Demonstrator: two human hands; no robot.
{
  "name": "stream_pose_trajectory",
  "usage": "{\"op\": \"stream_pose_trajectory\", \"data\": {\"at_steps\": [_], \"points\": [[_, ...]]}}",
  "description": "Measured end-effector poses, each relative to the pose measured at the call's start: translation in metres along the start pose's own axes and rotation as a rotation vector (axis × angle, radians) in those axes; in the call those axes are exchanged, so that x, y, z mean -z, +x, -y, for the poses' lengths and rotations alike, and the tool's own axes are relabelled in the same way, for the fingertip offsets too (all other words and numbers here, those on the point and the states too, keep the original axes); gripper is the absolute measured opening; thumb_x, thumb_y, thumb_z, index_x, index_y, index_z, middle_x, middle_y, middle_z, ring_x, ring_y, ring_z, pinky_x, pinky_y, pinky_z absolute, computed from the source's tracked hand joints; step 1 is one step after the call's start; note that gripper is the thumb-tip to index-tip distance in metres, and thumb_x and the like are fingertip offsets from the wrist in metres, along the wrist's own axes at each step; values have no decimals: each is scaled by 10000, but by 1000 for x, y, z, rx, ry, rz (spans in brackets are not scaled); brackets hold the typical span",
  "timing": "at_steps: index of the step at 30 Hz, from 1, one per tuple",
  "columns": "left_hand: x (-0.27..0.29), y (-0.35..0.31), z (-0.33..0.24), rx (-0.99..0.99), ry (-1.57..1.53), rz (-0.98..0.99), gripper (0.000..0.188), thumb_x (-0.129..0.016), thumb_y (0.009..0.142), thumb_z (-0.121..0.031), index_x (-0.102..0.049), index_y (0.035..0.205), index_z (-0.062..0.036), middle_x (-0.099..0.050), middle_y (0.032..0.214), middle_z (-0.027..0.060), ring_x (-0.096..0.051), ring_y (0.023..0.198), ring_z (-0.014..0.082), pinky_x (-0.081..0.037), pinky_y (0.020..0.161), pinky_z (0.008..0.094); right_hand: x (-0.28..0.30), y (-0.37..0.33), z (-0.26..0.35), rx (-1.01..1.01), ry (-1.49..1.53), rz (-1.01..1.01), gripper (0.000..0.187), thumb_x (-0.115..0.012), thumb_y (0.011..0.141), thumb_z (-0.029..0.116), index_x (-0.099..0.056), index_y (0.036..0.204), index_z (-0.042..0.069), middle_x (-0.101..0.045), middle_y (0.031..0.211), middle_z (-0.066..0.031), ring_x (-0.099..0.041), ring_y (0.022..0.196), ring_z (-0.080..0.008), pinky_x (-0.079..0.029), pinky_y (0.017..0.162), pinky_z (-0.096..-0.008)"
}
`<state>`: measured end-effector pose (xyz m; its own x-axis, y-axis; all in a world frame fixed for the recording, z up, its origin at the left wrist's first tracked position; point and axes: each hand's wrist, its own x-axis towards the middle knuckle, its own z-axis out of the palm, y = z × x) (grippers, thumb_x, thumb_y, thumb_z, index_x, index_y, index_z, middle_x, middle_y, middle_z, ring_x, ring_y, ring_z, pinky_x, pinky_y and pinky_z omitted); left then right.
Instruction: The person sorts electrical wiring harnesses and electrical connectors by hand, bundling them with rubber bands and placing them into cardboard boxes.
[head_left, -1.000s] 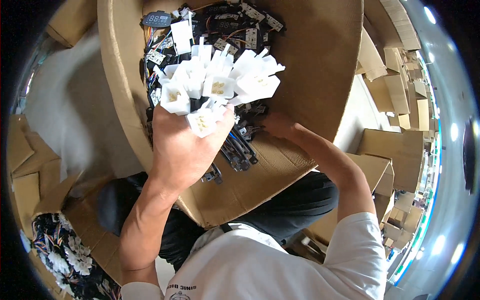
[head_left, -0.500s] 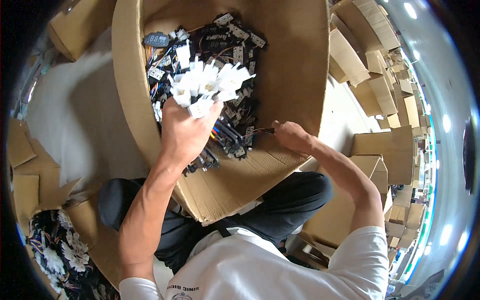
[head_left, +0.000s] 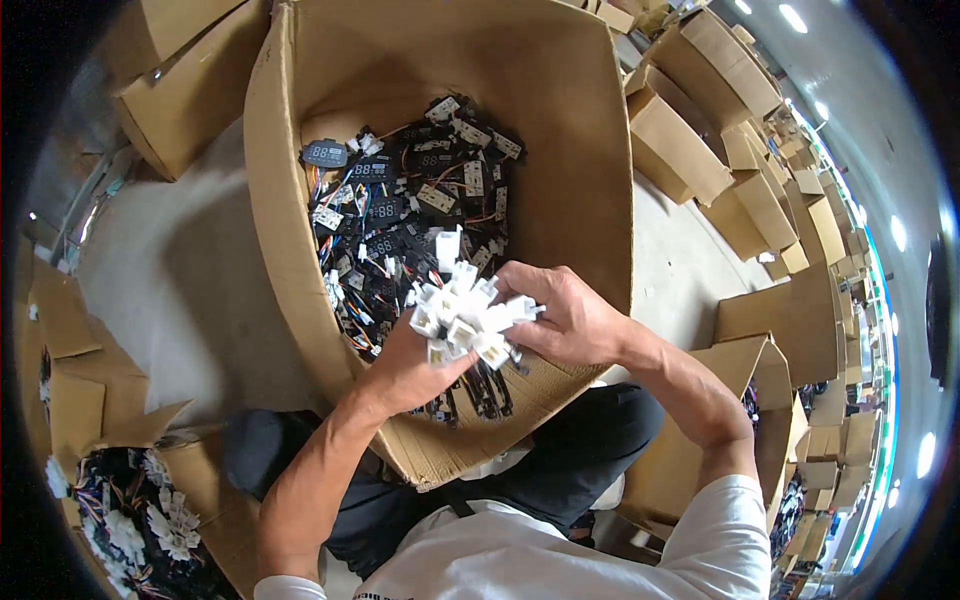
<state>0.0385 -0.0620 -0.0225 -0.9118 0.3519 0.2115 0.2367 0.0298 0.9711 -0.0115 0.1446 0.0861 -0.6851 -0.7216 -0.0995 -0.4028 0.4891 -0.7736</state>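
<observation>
My left hand (head_left: 405, 365) is closed round a thick bundle of wire leads topped with white plastic connectors (head_left: 465, 315). Dark wires (head_left: 485, 390) hang from the bundle below the fist. My right hand (head_left: 575, 315) meets the bundle on its right side, with thumb and fingers closed on a white connector (head_left: 520, 310). Both hands are above the near part of a large open cardboard box (head_left: 575, 130). Inside it, small black display boards (head_left: 385, 210) with coloured wires and white connectors lie heaped toward the left.
The box stands between my crossed legs (head_left: 575, 440). At the lower left is another open carton (head_left: 190, 460) full of similar wired parts. Cardboard boxes (head_left: 680, 140) line the floor along the right, and one large box (head_left: 190, 100) stands at the far left.
My right hand has come from the box's right side, where it held a wire, to the bundle. My left hand has brought the bundle nearer to me. The view has shifted slightly.
</observation>
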Motion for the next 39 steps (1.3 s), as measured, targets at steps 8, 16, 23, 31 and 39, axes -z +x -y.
{"op": "stream_pose_trajectory", "data": {"at_steps": [8, 16, 23, 31, 39], "points": [[-6, -4, -23, 43, -111, 99, 428, -687, 899, -183, -522, 1255, -13, -656, 1158, 169, -664, 1078, 306, -515, 914, 388, 46, 51, -75, -241, 691, 385, 412, -676, 963, 313, -591, 1233, 13, -689, 984, -67, -630, 786, -113, -538, 716, -267], [-2, 8, -19, -13, -23, -124, 388, -762, 821, -65, -633, 1183, -11, -702, 1113, 115, -682, 1027, 250, -516, 918, 357, 0, 197, -192, -169, 111, 42, 319, -657, 946, 234, -662, 1154, -8, -700, 935, -108, -655, 831, -188, -549, 753, -333], [7, 15, -9, 308, -132, -425, 335, -760, 808, -51, -669, 1128, -10, -725, 1085, 102, -707, 963, 209, -544, 888, 348, -47, 370, -222, 275, -684, -203, 375, -560, 866, 108, -646, 1227, 54, -588, 1290, -173, -549, 1207, -370, -455, 1007, -470], [-1, 6, 7, 385, -276, -297, 477, -741, 831, -82, -558, 1261, 12, -688, 1186, 113, -682, 1051, 228, -534, 926, 359, -59, 404, -243, 281, -1224, -155, 265, -521, 922, 165, -613, 1144, 52, -630, 1187, -128, -541, 1203, -301, -413, 1032, -444], [-7, 13, -3, 179, -46, -409, 271, -723, 837, -56, -686, 1101, -9, -727, 1048, 125, -703, 971, 257, -542, 858, 358, -57, 290, -268, -126, -980, 59, 194, -506, 928, 103, -588, 1083, 19, -628, 1044, -173, -642, 1027, -339, -574, 771, -435]]}}
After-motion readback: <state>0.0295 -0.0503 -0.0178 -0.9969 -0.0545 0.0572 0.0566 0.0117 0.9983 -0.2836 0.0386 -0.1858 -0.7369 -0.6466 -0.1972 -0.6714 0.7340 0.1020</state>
